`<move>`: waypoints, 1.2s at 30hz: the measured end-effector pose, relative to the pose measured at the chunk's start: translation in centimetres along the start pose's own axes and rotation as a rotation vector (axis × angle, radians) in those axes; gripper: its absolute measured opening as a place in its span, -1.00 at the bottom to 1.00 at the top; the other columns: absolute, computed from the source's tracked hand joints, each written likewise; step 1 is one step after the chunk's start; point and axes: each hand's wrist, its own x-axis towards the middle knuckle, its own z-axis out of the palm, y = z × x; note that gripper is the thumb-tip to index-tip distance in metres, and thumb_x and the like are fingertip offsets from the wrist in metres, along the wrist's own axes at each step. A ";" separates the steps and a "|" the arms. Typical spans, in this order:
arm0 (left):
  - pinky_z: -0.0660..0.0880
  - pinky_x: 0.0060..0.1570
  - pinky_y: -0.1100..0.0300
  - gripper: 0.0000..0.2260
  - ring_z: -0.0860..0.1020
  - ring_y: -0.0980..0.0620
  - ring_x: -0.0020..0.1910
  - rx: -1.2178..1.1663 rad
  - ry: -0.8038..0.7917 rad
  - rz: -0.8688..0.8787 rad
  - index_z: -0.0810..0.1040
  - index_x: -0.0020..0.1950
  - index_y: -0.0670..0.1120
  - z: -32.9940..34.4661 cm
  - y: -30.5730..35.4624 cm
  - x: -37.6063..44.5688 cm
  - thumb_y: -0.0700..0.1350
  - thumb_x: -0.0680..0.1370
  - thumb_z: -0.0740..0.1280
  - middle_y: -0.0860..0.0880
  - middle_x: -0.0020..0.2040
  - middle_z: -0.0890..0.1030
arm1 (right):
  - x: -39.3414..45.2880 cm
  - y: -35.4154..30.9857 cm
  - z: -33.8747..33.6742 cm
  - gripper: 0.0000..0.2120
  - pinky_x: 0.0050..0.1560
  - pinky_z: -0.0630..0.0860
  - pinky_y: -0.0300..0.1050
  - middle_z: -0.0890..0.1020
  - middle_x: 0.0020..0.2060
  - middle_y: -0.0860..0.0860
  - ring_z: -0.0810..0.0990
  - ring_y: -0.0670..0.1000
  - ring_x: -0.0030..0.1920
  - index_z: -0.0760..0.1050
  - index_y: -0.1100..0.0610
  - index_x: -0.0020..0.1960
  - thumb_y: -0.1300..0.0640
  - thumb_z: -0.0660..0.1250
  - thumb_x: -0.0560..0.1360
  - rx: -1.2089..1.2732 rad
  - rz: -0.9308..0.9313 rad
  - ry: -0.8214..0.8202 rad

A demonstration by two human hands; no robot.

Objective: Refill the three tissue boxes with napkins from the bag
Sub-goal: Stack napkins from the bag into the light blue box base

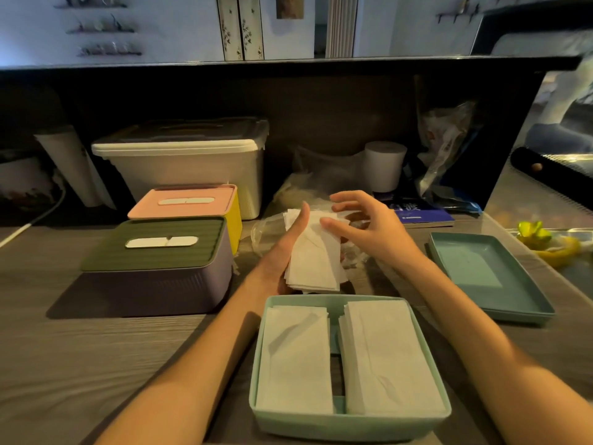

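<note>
Nearest, the open teal tissue box (pixel 349 422) sits on the wood-grain counter (pixel 96 364) with two flat stacks of white napkins (pixel 382 358) lying side by side inside, a gap between them. Just beyond its far rim the left hand (pixel 282 252) holds a further sheaf of napkins (pixel 316 255) from beneath, thumb up along its left edge. The right hand (pixel 362 220) hovers spread and relaxed over the sheaf's far end, one fingertip seemingly touching the top sheet, gripping nothing. These sheets look light, limp and loose, likely to fan or slide apart, so supporting them from below with a pinch across the short ends seems safest. The teal lid (pixel 494 274) lies to the right. To the left stand two closed boxes, green-lidded purple (pixel 154 277) and pink-lidded yellow (pixel 192 203). Behind the hands lies the crumpled clear plastic bag (pixel 308 191).
</note>
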 end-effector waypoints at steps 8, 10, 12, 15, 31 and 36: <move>0.64 -0.17 0.08 -0.59 0.71 -0.02 -0.12 0.048 -0.062 0.069 0.52 0.26 -0.02 0.9 0.8 -1.4 0.11 0.47 0.36 -0.10 -0.07 0.72 | -0.2 0.2 -1.9 -0.78 -0.02 0.66 -0.25 0.74 -0.10 -0.01 0.72 -0.12 -0.11 0.65 0.03 0.22 0.06 0.41 0.59 0.162 0.121 -0.085; 0.65 -0.17 0.07 -0.67 0.71 -0.02 -0.11 0.043 -0.078 0.067 0.52 0.26 -0.02 0.6 0.6 -1.5 -0.01 0.51 0.36 -0.10 -0.04 0.72 | -0.2 0.5 -1.9 -0.81 0.08 0.68 -0.12 0.75 -0.10 0.02 0.74 -0.04 -0.09 0.66 0.07 0.19 0.13 0.42 0.59 0.220 0.146 -0.102; 0.64 -0.05 0.01 -0.66 0.69 -0.01 -0.02 0.059 -0.101 0.055 0.49 0.32 0.00 0.7 0.4 -1.5 -0.07 0.55 0.36 -0.11 0.13 0.70 | 0.0 0.8 -1.7 -0.83 0.07 0.67 -0.17 0.74 -0.08 -0.01 0.72 -0.06 -0.06 0.69 0.07 0.16 0.13 0.42 0.59 0.152 0.092 0.012; 0.61 0.03 -0.03 -0.65 0.68 0.00 0.02 0.046 -0.111 0.065 0.47 0.36 -0.02 0.6 0.1 -1.1 -0.10 0.56 0.34 -0.12 0.24 0.66 | 0.3 0.8 -1.6 -0.84 0.03 0.63 -0.28 0.72 -0.06 -0.10 0.67 -0.16 -0.03 0.69 0.05 0.14 0.09 0.41 0.60 -0.045 -0.046 0.262; 0.60 -0.09 0.03 -0.74 0.68 -0.04 -0.18 -0.095 0.068 0.077 0.58 0.16 -0.11 0.9 0.0 -0.1 0.04 0.61 0.30 -0.09 -0.11 0.70 | -0.1 -1.6 -1.9 -0.81 -0.04 0.63 -0.20 0.74 0.00 -0.02 0.71 -0.06 0.03 0.64 0.11 0.19 0.11 0.36 0.62 0.594 0.055 0.114; 0.65 -0.08 -0.01 -0.33 0.70 -0.09 -0.06 -0.100 0.038 0.069 0.56 0.20 0.02 1.0 0.7 -0.1 0.47 0.54 -0.05 -0.13 0.01 0.71 | -0.4 -1.1 0.2 -0.84 -0.10 0.67 -0.21 0.72 -0.04 -0.07 0.71 -0.08 -0.02 0.65 0.06 0.16 0.08 0.37 0.62 0.180 0.014 -0.051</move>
